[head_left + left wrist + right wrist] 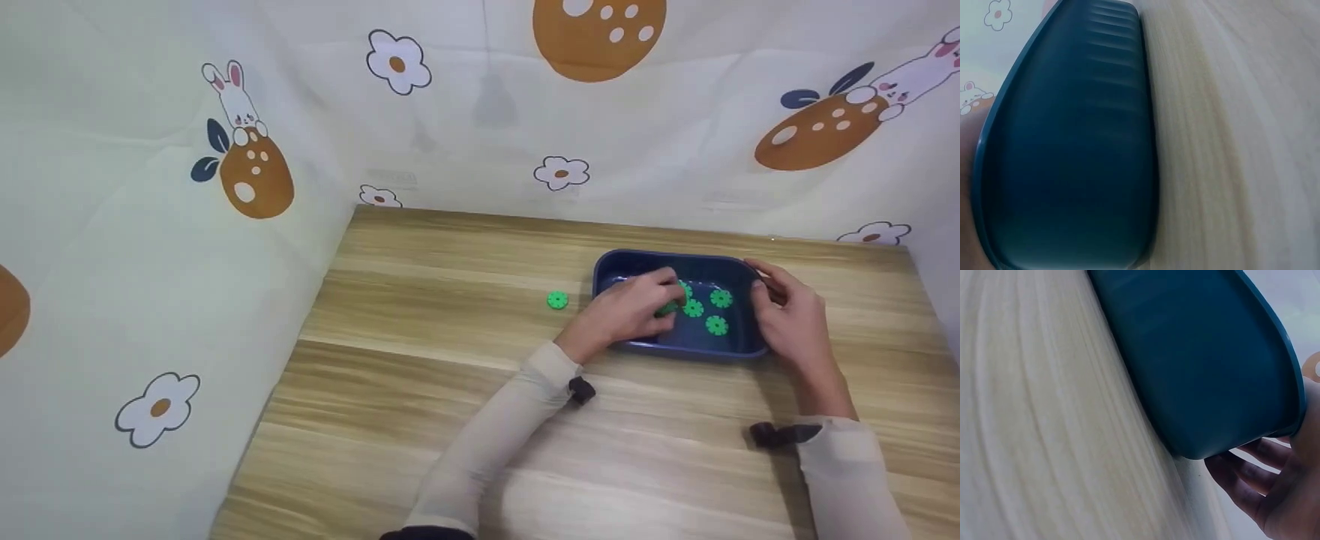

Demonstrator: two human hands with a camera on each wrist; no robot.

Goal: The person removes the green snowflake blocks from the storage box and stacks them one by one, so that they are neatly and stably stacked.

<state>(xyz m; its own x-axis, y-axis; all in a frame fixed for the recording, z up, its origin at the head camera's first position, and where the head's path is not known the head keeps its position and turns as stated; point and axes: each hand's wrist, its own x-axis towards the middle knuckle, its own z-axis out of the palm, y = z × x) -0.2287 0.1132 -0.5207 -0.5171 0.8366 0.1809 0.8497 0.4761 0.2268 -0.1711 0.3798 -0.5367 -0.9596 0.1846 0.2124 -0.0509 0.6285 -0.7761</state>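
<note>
A dark blue rectangular tray (pixel 675 352) holds several small green notched discs (pixel 717 325). My left hand (pixel 634 307) reaches over its left side, thumb and fingers curled round a green notched disc (pixel 666 307) that is partly hidden by them. More discs lie just right of those fingertips. My right hand (pixel 796 319) grips the tray's right end, the thumb over the rim and the fingers outside. In the right wrist view, fingers (pixel 1241 475) lie against the tray's outer end wall (pixel 1202 371). The left wrist view shows the tray's side (pixel 1072 140), with the left fingers hidden.
One green disc (pixel 557 300) lies on the wooden table (pixel 420 300) left of the tray. A white cloth with flower and rabbit prints (pixel 465 135) hangs behind the table's back edge and along its left side. Dark wrist cameras (pixel 581 391) sit at both cuffs.
</note>
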